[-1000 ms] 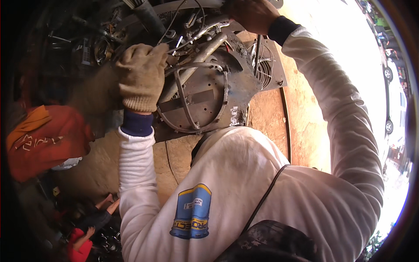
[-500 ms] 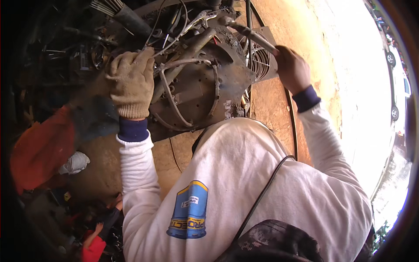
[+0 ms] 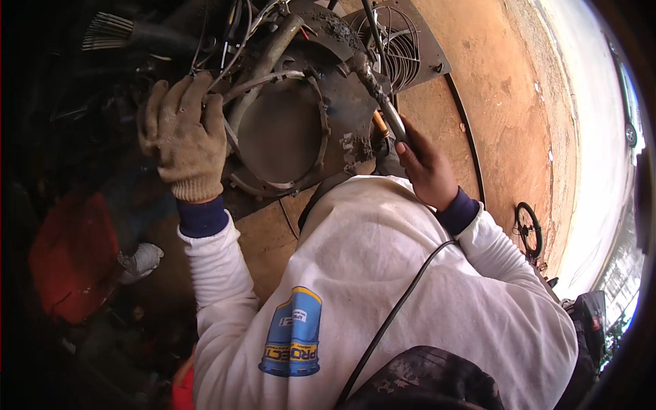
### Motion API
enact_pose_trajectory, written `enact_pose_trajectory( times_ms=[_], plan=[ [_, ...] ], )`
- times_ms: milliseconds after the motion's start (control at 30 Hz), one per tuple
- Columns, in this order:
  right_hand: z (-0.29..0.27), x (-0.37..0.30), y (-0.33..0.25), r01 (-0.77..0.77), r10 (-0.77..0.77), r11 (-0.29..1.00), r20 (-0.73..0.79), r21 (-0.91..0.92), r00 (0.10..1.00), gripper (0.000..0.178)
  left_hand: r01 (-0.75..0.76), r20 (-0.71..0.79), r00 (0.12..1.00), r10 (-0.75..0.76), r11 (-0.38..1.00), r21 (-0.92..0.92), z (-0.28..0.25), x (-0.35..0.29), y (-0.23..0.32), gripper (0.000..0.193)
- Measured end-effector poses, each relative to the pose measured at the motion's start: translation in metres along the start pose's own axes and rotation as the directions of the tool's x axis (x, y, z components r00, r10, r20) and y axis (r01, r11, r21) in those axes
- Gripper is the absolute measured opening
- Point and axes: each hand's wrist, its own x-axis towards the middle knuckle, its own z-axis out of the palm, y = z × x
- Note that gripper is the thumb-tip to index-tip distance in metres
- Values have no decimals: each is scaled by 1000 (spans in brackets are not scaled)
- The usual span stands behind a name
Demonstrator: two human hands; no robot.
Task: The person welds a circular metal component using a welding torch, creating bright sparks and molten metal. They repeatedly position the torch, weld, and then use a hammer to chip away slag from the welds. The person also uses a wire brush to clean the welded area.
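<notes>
Fingers of my right hand (image 3: 432, 172) grip a hammer (image 3: 376, 91) slanting far-left, right of the ring (image 3: 324, 126). I can't tell what the left hand (image 3: 181, 133) holds.

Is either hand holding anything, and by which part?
The right hand holds a hammer by its handle, near the end opposite the head. The gloved left hand is at the round metal frame; whether it grips cannot be told.

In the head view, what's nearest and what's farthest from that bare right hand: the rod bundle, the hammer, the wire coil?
1. Hammer: gripped in the right hand.
2. Wire coil: ahead, near the top edge.
3. Rod bundle: far off, upper left.
</notes>
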Motion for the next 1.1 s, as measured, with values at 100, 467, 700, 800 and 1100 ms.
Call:
enact_pose_trajectory(
  times_ms=[100,467,700,800,1100],
  plan=[
    [12,6,-4,102,-111,990,-95,-99,989,52,-19,-5,1000,19,1000,2,2,-2,2,23],
    [46,6,-9,77,-117,969,-161,-236,980,54,-17,27,999,17,1000,-21,0,-9,-4,25],
    [53,3,-10,110,-158,957,-162,-270,974,55,-42,48,998,44,999,-29,-3,-11,-11,23],
    [55,0,-15,44,-95,968,-199,-245,975,52,-66,54,996,67,998,-20,-6,-10,-10,23],
    [55,1,-4,242,-340,881,-188,-406,922,49,-85,18,996,86,995,-44,-2,-11,-12,24]
  ],
)
